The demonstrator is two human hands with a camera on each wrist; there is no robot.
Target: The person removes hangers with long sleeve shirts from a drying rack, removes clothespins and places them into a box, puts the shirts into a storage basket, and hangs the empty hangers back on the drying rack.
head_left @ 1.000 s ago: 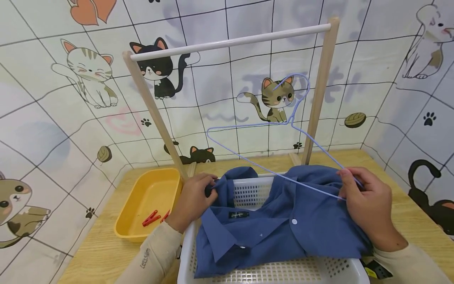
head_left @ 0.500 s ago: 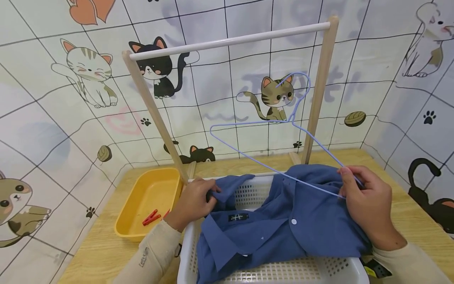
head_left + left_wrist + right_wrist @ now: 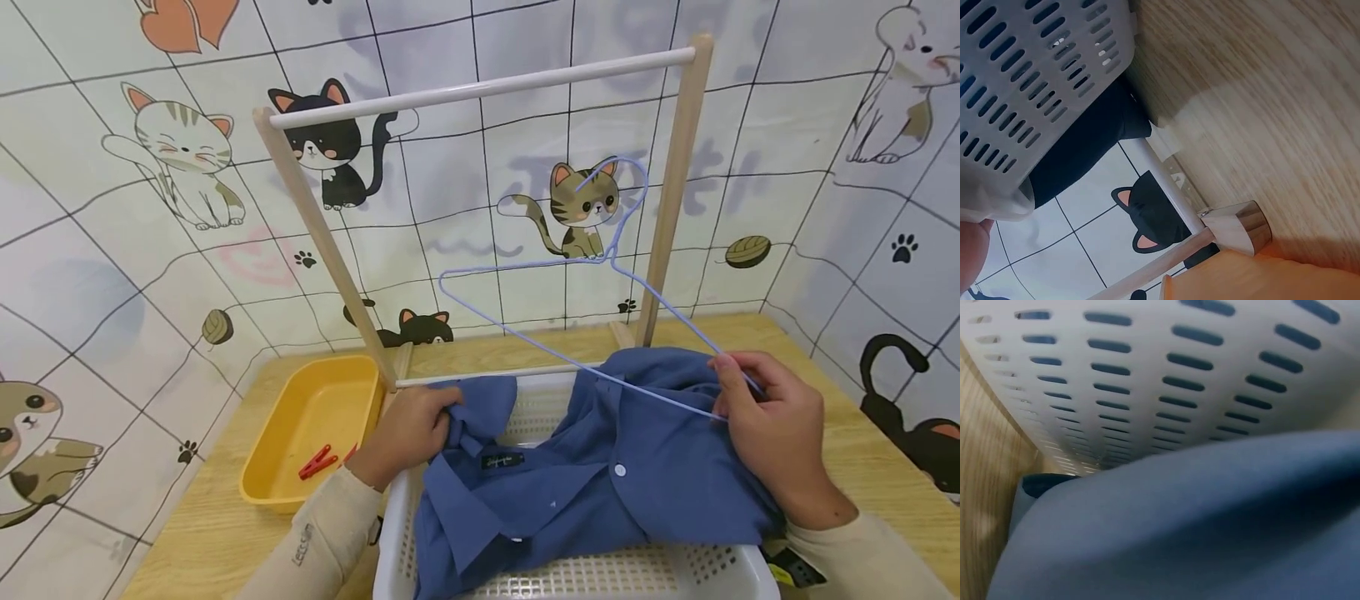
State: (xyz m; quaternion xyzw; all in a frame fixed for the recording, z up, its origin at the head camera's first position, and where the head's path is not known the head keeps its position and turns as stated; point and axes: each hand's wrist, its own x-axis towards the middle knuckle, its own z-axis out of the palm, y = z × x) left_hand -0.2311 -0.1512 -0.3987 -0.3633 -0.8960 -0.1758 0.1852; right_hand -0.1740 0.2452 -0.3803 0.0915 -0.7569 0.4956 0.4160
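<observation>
A blue collared shirt point(image 3: 555, 500) with a white button and a dark label lies across a white perforated basket point(image 3: 600, 575). My left hand point(image 3: 408, 429) grips a fold of the shirt at the basket's left rim. In my right hand point(image 3: 780, 442) I pinch one corner of a light-blue wire hanger point(image 3: 525, 337), which is held slanted above the shirt with its hook upward. Seen from the left wrist, dark shirt cloth point(image 3: 1094, 134) hangs outside the basket wall point(image 3: 1035, 75). The right wrist view is mostly filled by blue cloth point(image 3: 1147, 531) beside the basket.
Behind the basket stands a wooden rack point(image 3: 678, 192) with a white top bar point(image 3: 487, 87). A yellow tray point(image 3: 258, 467) with red clothespins point(image 3: 318, 462) sits on the wooden table point(image 3: 187, 533) at the left. The cat-printed wall point(image 3: 450, 200) closes off the back.
My left hand has shifted its fold of shirt slightly, and the cloth flap beside it has turned and spread toward the right. The hanger, pinched in my right hand, has barely moved.
</observation>
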